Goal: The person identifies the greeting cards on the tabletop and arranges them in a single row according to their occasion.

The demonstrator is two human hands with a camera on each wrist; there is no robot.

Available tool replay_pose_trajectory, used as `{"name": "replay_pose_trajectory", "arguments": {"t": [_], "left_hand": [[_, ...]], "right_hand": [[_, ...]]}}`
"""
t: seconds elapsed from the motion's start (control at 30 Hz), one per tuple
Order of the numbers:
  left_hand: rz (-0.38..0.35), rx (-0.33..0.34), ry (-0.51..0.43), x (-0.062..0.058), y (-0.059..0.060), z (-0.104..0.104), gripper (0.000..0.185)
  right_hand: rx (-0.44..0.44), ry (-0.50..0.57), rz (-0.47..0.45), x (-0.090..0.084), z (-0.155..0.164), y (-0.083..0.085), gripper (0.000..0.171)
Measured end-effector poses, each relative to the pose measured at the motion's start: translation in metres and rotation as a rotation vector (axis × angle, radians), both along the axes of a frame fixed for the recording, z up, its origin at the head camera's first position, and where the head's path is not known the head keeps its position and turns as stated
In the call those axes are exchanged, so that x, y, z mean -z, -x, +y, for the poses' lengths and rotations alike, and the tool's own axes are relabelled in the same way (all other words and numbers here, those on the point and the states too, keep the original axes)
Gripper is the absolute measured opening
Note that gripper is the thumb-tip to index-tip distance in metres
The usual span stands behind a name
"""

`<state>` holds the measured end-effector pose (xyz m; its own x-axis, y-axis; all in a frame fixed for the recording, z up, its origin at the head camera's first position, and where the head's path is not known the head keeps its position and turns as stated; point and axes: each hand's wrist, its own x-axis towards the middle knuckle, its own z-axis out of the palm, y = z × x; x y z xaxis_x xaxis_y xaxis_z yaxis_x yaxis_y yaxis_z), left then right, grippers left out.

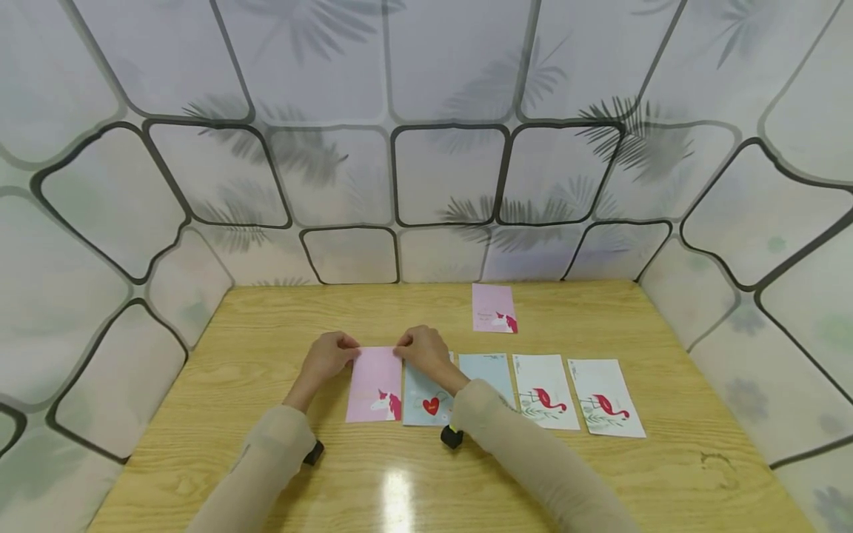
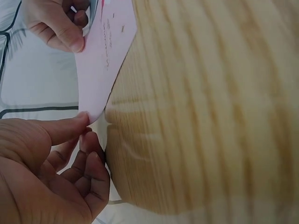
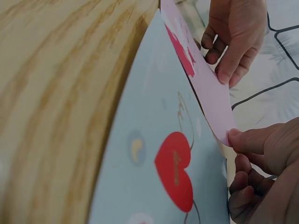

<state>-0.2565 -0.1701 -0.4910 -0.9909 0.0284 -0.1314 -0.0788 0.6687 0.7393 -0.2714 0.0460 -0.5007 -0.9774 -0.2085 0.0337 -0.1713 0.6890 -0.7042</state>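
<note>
So, both hands are on the pink card [image 1: 375, 384], which lies at the left end of a row of cards on the table [image 1: 266, 318]. Left hand [image 1: 325, 359] pinches its top-left corner betw. thumb and forefinger; the left wrist view shows the thumb tip on that corner [image 2: 96, 114], other fingers curled loosely under. Right hand [image 1: 426, 354] pinches the top-right corner the same way, thumb pressed to the card edge in the right wrist view [image 3: 224, 133]. The top edge looks lifted a bit off the wood; the bottom w/ the unicorn print rests on the table.

Just right of it, touching or slightly overlapped by it, lies a blue heart card [image 1: 426, 400], partly under the right wrist. Next along: a 2nd blue card [image 1: 489, 370], then two white flamingo cards [image 1: 545, 391] [image 1: 605, 397], set side by side w/ small gaps. Another pink card [image 1: 494, 308] sits apart, near the back wall. Both arms wear beige sleeves [image 1: 526, 451].
</note>
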Motion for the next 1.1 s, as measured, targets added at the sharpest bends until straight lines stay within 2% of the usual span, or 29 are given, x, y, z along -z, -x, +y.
{"name": "replay_pose_trajectory", "arguments": {"t": [0.57, 1.1], "left_hand": [[-0.032, -0.042, 0.138, -0.0011, 0.0039, 0.0047, 0.012], [-0.013, -0.055, 0.162, 0.0016, 0.0049, 0.0063, 0.013]], "right_hand": [[-0.005, -0.057, 0.02, 0.0034, -0.001, 0.0, 0.009], [-0.006, -0.079, 0.021, 0.0032, -0.001, 0.0002, 0.01]]}}
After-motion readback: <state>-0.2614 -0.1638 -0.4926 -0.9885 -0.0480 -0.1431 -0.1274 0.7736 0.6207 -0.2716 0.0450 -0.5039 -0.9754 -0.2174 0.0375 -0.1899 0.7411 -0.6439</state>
